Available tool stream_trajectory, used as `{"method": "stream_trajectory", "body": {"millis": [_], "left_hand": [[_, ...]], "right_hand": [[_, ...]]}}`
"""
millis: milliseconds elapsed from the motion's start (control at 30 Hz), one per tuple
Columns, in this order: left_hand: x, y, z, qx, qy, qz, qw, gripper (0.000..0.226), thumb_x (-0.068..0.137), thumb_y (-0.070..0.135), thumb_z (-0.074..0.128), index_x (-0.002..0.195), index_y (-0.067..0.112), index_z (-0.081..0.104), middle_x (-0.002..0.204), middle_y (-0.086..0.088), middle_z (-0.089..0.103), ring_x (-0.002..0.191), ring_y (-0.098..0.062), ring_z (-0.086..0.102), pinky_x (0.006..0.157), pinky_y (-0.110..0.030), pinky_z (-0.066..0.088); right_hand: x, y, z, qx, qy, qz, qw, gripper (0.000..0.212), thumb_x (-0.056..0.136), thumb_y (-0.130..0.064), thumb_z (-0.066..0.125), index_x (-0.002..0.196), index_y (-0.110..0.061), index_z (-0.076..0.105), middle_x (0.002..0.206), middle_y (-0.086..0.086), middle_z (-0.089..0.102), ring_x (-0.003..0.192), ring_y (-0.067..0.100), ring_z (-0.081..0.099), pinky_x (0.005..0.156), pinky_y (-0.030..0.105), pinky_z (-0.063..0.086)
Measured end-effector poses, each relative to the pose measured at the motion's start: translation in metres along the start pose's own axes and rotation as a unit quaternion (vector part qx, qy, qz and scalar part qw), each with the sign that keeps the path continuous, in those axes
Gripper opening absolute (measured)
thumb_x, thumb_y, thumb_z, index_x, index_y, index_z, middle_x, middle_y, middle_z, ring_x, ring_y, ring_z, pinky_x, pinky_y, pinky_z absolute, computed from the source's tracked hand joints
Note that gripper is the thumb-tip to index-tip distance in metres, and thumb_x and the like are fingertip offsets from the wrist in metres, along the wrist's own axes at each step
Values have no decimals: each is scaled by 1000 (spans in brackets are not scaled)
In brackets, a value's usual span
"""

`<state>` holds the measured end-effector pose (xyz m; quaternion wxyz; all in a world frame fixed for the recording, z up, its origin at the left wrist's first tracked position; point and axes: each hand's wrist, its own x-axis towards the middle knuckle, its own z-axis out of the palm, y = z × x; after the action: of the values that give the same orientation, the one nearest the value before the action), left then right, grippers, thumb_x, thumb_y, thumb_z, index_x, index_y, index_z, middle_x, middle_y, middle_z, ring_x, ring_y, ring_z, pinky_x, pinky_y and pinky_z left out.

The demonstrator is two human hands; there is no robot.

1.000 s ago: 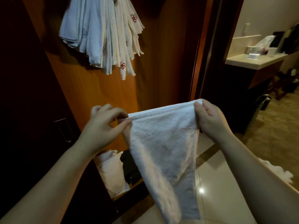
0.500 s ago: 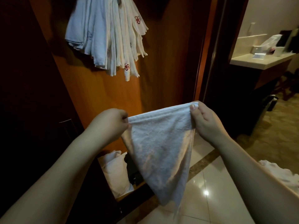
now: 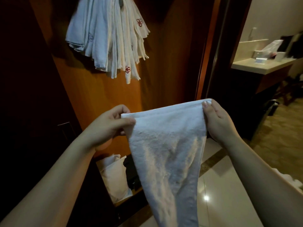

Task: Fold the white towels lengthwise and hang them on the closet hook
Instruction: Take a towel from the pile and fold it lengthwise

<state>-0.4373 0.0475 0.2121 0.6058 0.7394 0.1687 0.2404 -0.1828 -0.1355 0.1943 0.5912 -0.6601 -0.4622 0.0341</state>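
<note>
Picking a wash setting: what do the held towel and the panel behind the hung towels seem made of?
The towel looks like white cotton terry: a matte, nubby looped pile with a flat woven hem at the top. The panel looks like wood or wood veneer, orange-brown with faint vertical grain and a low satin sheen; which of the two, I cannot tell.

- The white towel (image 3: pixel 165 145), showing at the six o'clock side of the view, is looking like matt terry cloth with a rough, nubby pile.
- The hanging towels (image 3: pixel 111 38) at eleven o'clock are appearing as thinner, smoother cloth, some bearing red stitched flowers.
- The closet panel (image 3: pixel 164 71) behind them is showing smooth orange wood with a soft sheen.
- The floor tiles (image 3: pixel 221 194) at five o'clock are gleaming glossy, reflecting a lamp.
- The counter top (image 3: pixel 255 66) at two o'clock is looking smooth and pale, like stone.
</note>
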Motion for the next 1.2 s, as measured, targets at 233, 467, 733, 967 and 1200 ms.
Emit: {"method": "stream_trajectory", "body": {"millis": [233, 467, 733, 967, 1200], "left_hand": [[-8, 0, 22, -184, 57, 48, 980, 35, 73, 38, 81, 104, 25, 74, 108, -4, 75, 95, -23, 74, 68, -31, 59], [-16, -10, 27, -213, 19, -57, 975, 60, 69, 48, 87, 116, 13, 74, 122, -19, 69, 113, -35, 67, 82, -39, 58], [-24, -30, 38, -223, 34, -98, 969, 42, 81, 29, 66, 113, 2, 73, 122, -24, 68, 113, -39, 66, 94, -47, 55], [-28, -49, 30, -175, 61, -87, 979, 33, 76, 33, 72, 101, 13, 80, 109, -17, 74, 99, -29, 73, 76, -32, 59], [-28, -104, 54, -207, 229, -218, 926, 27, 91, 19, 64, 110, 2, 72, 109, -21, 74, 96, -32, 74, 70, -32, 61]], "right_hand": [[3, -18, 5, 76, 49, -2, 996, 31, 98, -54, 38, 78, -50, 62, 72, -19, 62, 64, -2, 58, 56, 16, 47], [-5, -11, 9, 123, 28, 50, 991, 28, 92, -60, 48, 87, -46, 72, 83, -16, 73, 75, 2, 69, 64, 25, 51], [-35, 36, -4, 414, -303, 266, 816, 90, 59, -23, 97, 136, 2, 57, 130, 25, 64, 117, 38, 65, 89, 42, 58], [-45, 53, 21, 463, -205, 280, 816, 58, 89, -17, 67, 139, 6, 50, 138, 28, 57, 129, 39, 56, 99, 42, 52], [-80, 76, 67, 439, -109, 393, 800, 33, 95, -16, 62, 124, 0, 64, 124, 19, 69, 114, 33, 68, 81, 36, 60]]}}
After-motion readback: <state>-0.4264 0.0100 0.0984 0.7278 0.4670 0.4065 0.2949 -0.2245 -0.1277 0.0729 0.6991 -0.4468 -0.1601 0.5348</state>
